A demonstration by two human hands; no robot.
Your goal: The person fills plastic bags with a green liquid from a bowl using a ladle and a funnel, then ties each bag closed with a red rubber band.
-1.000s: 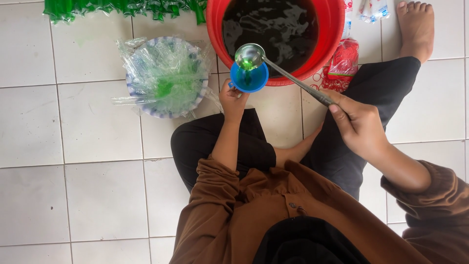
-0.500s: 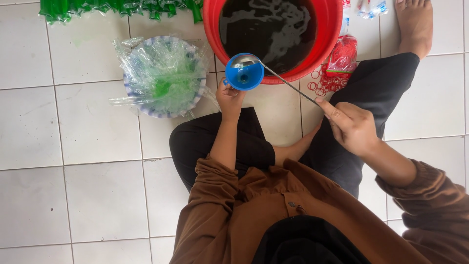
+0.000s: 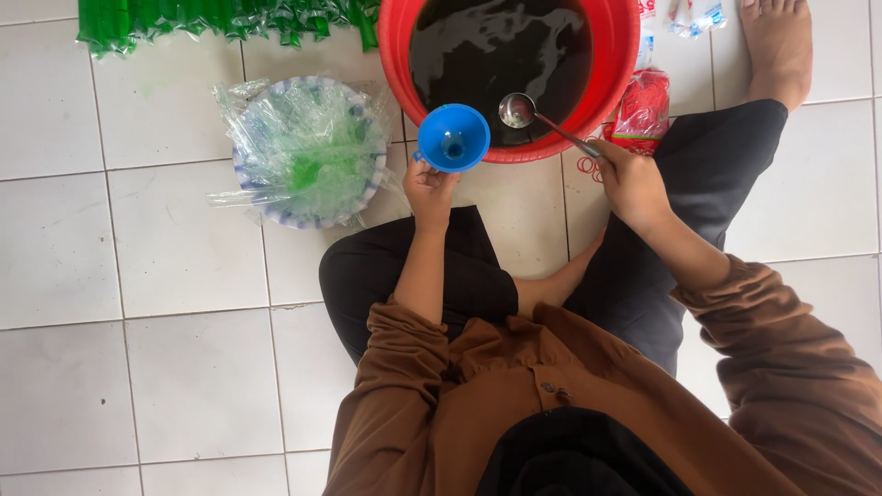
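Note:
My left hand [image 3: 430, 189] grips the stem of a blue funnel [image 3: 453, 138], held upright beside the near rim of a red tub [image 3: 623, 83]. The tub holds dark liquid [image 3: 501, 50]. My right hand [image 3: 630, 182] holds the handle of a metal ladle [image 3: 517, 110], whose bowl sits over the dark liquid just right of the funnel. What is under the funnel is hidden by my hand.
A round plate piled with clear plastic bags [image 3: 308, 152] lies left of the funnel. Filled green tube bags [image 3: 220, 20] line the far edge. A red packet [image 3: 641, 106] and red rubber bands [image 3: 590, 165] sit right of the tub. My bare foot [image 3: 776, 46] rests far right.
The ladle has moved from over the funnel back to the tub, right of the funnel. My right hand came forward toward the tub. The funnel stays held in place.

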